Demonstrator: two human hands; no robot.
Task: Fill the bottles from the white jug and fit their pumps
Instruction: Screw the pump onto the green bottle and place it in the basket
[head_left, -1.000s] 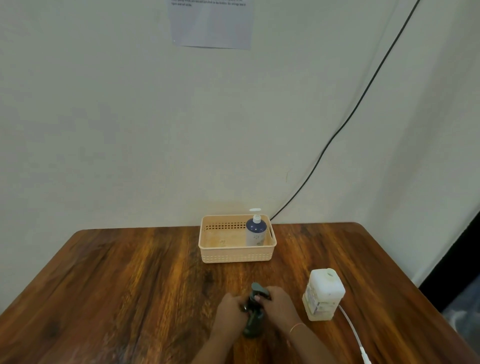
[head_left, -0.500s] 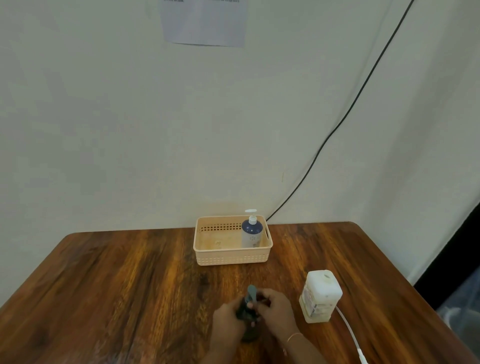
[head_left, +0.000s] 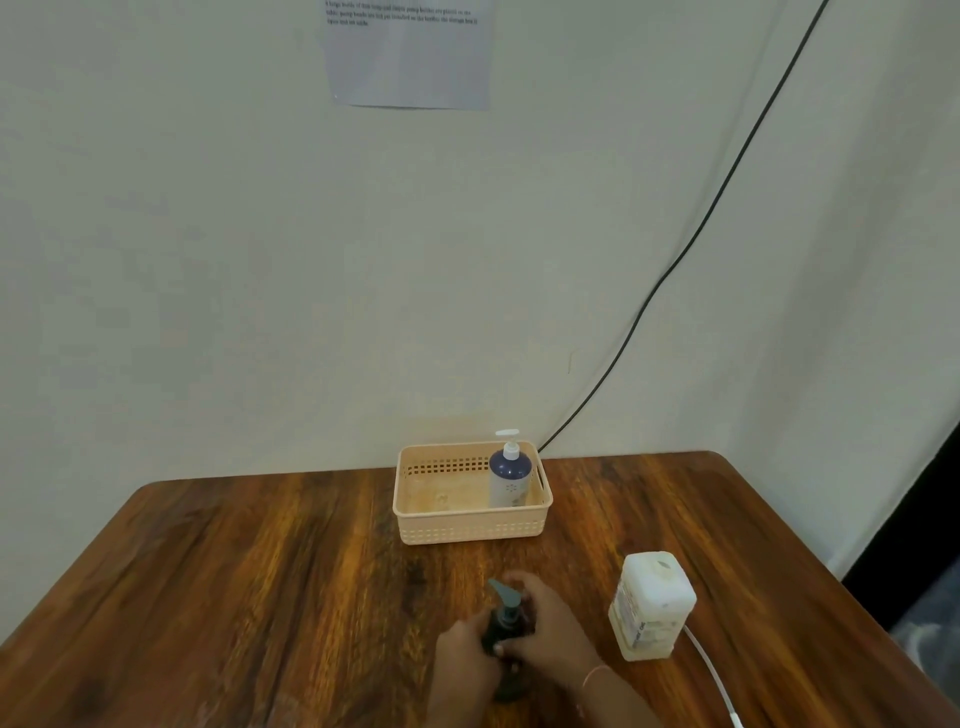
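Altogether two bottles, one jug and one basket sit on the wooden table (head_left: 260, 582). Near the front edge, the dark bottle (head_left: 506, 636) stands upright between both hands: the left hand (head_left: 462, 657) wraps its body, and the right hand (head_left: 550, 621) closes round its neck, just under the grey pump (head_left: 505, 595) on top. Just to the right, apart from the hands, stands the single white jug (head_left: 652, 605), with one white cable (head_left: 711, 675) trailing past it. Farther back by the wall, the peach basket (head_left: 470, 525) holds the second bottle, a blue-and-white bottle (head_left: 510, 478), upright in its right end with a white pump (head_left: 508, 439) fitted. One black cable (head_left: 701, 218) crosses the wall beside one sheet of paper (head_left: 408, 52).
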